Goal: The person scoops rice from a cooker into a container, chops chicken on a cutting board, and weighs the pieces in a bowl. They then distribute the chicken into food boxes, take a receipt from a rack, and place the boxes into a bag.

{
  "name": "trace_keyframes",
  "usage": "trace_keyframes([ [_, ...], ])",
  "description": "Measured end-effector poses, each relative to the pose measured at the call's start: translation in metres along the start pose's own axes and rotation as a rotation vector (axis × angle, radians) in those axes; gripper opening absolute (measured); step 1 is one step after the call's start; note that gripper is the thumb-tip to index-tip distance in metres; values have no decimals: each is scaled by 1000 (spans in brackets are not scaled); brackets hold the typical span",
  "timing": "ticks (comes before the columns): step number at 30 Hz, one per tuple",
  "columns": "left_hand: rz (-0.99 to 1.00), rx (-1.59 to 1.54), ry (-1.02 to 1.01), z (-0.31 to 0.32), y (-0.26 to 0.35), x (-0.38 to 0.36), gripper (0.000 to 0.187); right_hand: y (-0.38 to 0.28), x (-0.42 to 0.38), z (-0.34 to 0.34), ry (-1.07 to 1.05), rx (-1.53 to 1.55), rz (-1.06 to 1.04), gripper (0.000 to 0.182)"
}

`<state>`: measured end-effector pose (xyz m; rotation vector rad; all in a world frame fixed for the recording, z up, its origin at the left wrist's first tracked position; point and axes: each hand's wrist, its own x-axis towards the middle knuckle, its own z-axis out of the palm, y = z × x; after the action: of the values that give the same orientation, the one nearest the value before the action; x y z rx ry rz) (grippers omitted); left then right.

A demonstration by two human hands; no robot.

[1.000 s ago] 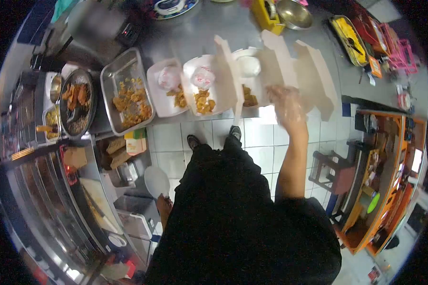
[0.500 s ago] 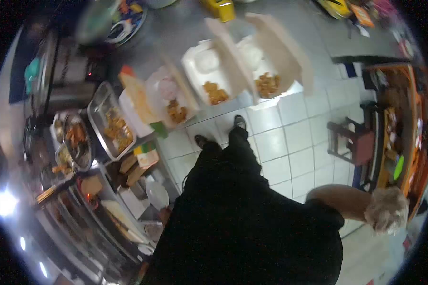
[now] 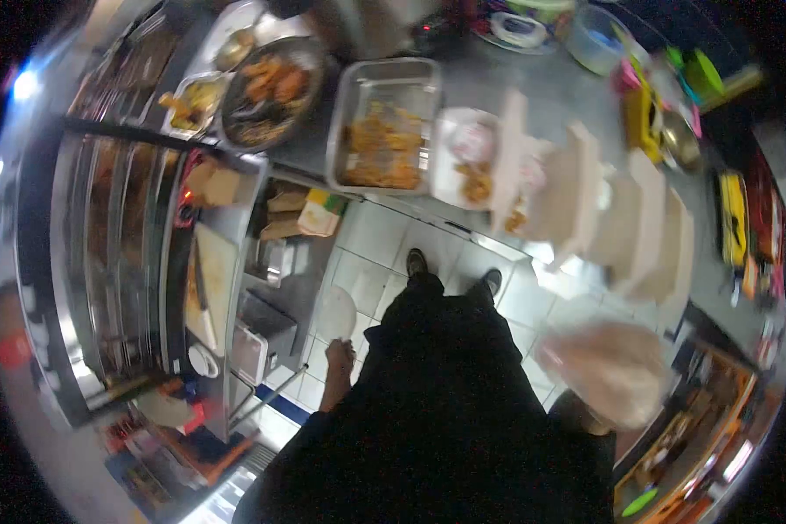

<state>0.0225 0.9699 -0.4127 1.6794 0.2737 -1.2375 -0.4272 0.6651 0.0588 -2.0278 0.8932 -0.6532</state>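
Observation:
My left hand (image 3: 341, 356) is closed on a pale round utensil (image 3: 336, 313), held low beside the metal counter. On the other side, my right hand (image 3: 611, 371) wears a clear plastic glove; motion blurs its fingers. Beyond it, several open takeaway boxes (image 3: 555, 205) stand in a row along the counter edge. The leftmost white box (image 3: 445, 166) holds a pale mound and browned food pieces. Left of that box is a rectangular metal tray (image 3: 336, 131) with more browned pieces.
A dark pan (image 3: 306, 92) of food and a small foil tray (image 3: 192, 103) sit at upper left. A knife (image 3: 201, 284) lies on a cutting board (image 3: 223, 253). Yellow items (image 3: 644, 118) are at upper right, wooden shelving (image 3: 716, 419) at lower right. Tiled floor (image 3: 367, 279) shows below.
The view has turned, so the counter and boxes appear shifted right. My left hand and the pale utensil now show more fully. My gloved right hand appears closer to my body.

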Motion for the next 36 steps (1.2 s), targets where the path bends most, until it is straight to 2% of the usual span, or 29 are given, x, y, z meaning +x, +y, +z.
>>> trace_keyframes([
  [1,-89,-96,140,1,-5,-4,22,2,43,31,-35,-129,25,25],
  [2,-187,-188,265,3,-5,-5,21,14,85,64,-4,-326,-45,24],
  [3,-157,-188,304,-7,-17,-1,20,30,123,95,69,-282,60,21],
  [4,-156,-303,196,-15,-17,-12,18,45,166,117,55,-452,133,19],
  [5,-186,-395,162,-32,-32,-5,18,79,194,141,175,-347,89,20],
  [7,-240,-495,123,-57,-47,1,18,123,245,169,-3,-533,317,19],
  [9,-188,-324,187,-64,-45,-11,20,134,278,185,-87,-620,461,21],
  [10,-279,-75,297,-54,-24,-23,22,145,292,197,-102,-643,461,21],
  [12,-426,-331,315,-83,-45,-3,22,169,306,226,-264,-488,379,17],
  [13,-438,-331,310,-81,-40,-4,22,176,313,238,-269,-498,386,17],
  [15,-348,-68,288,-86,-29,-6,21,172,325,260,-393,-505,322,25],
  [19,-322,-219,210,-88,4,16,20,144,332,282,-381,-683,419,23],
  [22,-260,-286,253,-69,40,29,20,164,335,304,-276,-620,316,20],
  [24,-225,-258,203,-71,48,38,19,168,339,310,-414,-746,353,20],
  [26,-185,-226,144,-71,60,48,19,173,340,309,-402,-739,342,21],
  [28,-240,-265,130,-67,66,52,18,177,339,307,-393,-735,332,22],
  [33,-171,-169,118,-61,65,50,17,150,339,291,-399,-548,438,21],
  [34,-274,-201,130,-65,61,61,15,150,336,280,-378,-555,447,21],
  [36,-234,-127,-12,-75,59,60,17,152,324,261,-135,-436,381,21],
])
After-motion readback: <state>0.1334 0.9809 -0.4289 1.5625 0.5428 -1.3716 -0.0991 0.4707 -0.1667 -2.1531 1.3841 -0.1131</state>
